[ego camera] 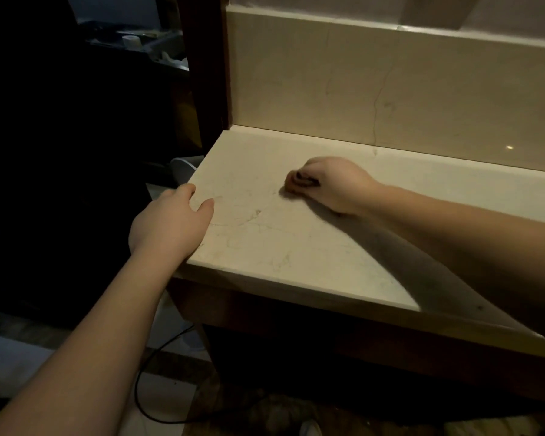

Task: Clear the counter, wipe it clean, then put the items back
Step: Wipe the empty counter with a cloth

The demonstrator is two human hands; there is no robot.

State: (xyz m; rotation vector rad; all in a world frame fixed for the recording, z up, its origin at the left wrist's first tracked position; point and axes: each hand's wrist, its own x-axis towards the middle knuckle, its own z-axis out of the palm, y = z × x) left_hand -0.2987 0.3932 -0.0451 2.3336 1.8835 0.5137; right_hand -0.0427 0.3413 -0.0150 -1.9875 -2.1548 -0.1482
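Note:
The cream marble counter [265,234] fills the middle of the head view and carries nothing but my hands. My right hand [331,184] rests on the counter near its back, fingers curled round a small brownish bundle, probably a cloth [299,182], which peeks out at the fingertips and looks blurred. My left hand [173,218] lies at the counter's left edge with relaxed fingers, the thumb on top of the slab, holding nothing.
A cream backsplash wall [390,86] rises behind the counter. A dark wooden post [208,64] stands at the back left corner. Left of the counter is a dark space with a white round object [184,168]. A black cable [158,366] runs over the floor below.

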